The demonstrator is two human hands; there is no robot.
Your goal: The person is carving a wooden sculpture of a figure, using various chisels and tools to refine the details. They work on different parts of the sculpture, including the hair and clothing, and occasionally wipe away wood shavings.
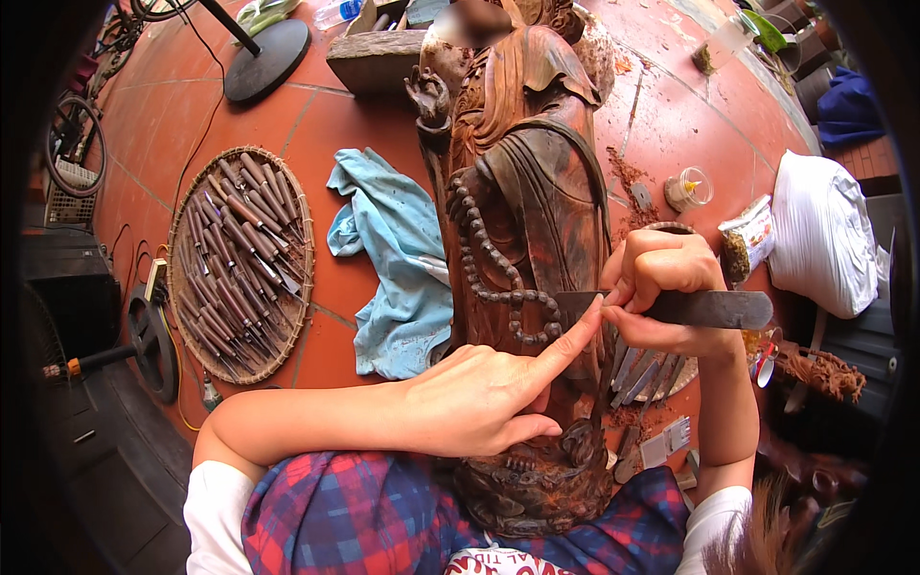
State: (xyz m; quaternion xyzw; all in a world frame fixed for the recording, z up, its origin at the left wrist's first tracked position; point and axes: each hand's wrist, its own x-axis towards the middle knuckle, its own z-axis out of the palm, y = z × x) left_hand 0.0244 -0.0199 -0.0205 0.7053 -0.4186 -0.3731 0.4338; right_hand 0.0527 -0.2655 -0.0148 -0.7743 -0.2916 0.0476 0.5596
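A dark carved wooden statue [558,182] of a robed figure lies lengthwise before me, its base [537,498] between my legs. A string of carved beads [470,240] runs down its front. My right hand [661,283] is closed around a flat metal carving blade [714,310]; the rounded end sticks out to the right, and the narrow end meets the wood beside the lowest beads. Across the statue reaches my left hand [489,398], index finger stretched out to the blade near my right fingertips. Its thumb is apart and the other fingers are partly curled, holding nothing.
Left of the statue are a light-blue cloth [398,278] and a round woven tray [305,316] of wooden-handled chisels. More metal tools [640,376] lie under my right forearm. Right are a glass jar [689,190], a white sack [822,235] and wood shavings. A wooden block [379,62] stands behind.
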